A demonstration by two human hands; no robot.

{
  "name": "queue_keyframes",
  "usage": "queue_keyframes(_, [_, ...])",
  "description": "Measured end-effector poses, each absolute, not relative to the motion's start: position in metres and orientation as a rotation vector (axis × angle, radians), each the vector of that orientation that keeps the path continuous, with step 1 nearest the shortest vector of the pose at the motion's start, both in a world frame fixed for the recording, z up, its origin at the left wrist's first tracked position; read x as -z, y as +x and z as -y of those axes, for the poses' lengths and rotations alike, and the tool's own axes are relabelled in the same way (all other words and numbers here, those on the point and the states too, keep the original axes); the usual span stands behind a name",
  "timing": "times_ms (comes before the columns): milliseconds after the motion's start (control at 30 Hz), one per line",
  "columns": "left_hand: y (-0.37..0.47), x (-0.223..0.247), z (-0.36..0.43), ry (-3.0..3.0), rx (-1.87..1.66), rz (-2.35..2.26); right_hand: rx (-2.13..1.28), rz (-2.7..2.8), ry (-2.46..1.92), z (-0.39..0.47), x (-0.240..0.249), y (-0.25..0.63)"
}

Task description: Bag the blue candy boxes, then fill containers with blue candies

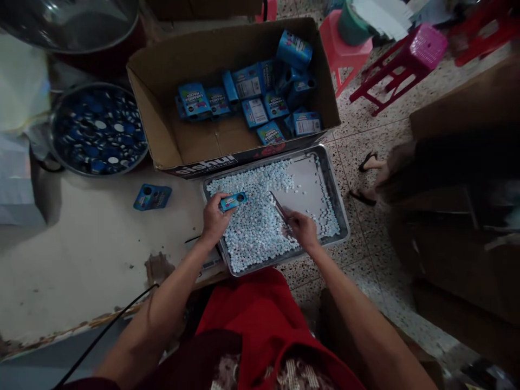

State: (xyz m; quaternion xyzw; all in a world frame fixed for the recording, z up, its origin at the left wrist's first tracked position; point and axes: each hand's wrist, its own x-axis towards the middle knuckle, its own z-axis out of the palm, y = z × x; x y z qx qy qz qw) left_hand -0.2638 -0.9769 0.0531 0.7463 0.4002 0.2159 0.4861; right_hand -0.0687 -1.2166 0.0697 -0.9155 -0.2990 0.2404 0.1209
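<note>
My left hand point(215, 221) grips a small blue candy box point(233, 201) above the left part of a metal tray point(346, 223). A dark round opening shows at the box's right end. Small pale blue and white candies point(260, 238) cover most of the tray, thinning out at its upper right. My right hand point(303, 228) is closed around a slim metal scoop point(279, 207), whose tip points up and left into the candies. The scoop's exact shape is hard to make out. A gap separates scoop and box.
Behind the tray stands an open cardboard carton point(195, 146) with several blue candy boxes point(276, 104) inside. Another blue box point(152, 197) lies on the worn table point(81, 244). At left is a bowl of blue-and-white pieces point(99, 130). Plastic stools point(426, 46) and a person's feet point(369, 162) are at right.
</note>
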Motion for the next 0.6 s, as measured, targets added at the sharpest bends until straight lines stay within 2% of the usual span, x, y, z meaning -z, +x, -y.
queue_keyframes(167, [-0.259,-0.062,0.978,2.007,-0.525,-0.914,-0.897,0.933,-2.398,1.208,-0.128,-0.069])
queue_keyframes(467, [-0.258,-0.067,0.982,2.042,-0.629,-0.753,-0.859,1.360,-2.606,1.112,-0.240,-0.093])
queue_keyframes(600, [-0.277,-0.061,0.982,1.885,-0.696,-0.899,-0.925,1.425,-2.597,1.121,-0.257,-0.089])
